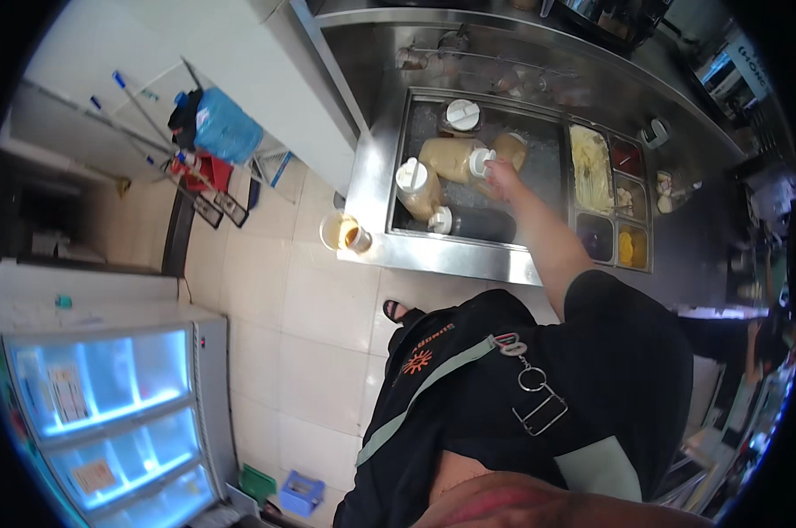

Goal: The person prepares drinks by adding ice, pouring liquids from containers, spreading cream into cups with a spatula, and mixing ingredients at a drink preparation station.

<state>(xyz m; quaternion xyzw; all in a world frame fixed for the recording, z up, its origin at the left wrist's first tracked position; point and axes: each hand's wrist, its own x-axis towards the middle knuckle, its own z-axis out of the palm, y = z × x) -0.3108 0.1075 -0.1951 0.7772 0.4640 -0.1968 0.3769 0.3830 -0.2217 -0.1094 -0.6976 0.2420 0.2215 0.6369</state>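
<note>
My right arm reaches across a steel counter with a sunken ice well. My right hand [502,179] is closed at the white lid of a tan-filled plastic jug [449,159], which lies tilted in the well. Around it are a tan jug with a white lid [418,192], a dark jug [481,224] lying on its side, a white-lidded jug [461,118] at the back, and another tan container [510,151] behind my hand. My left hand is not in view.
Clear cups [352,234], one with orange-brown contents, stand at the counter's left corner [389,249]. Right of the well are food pans [628,198]. A lit display fridge [116,387] stands lower left, with a blue water bottle [226,125] and mops behind. Another person is at far right.
</note>
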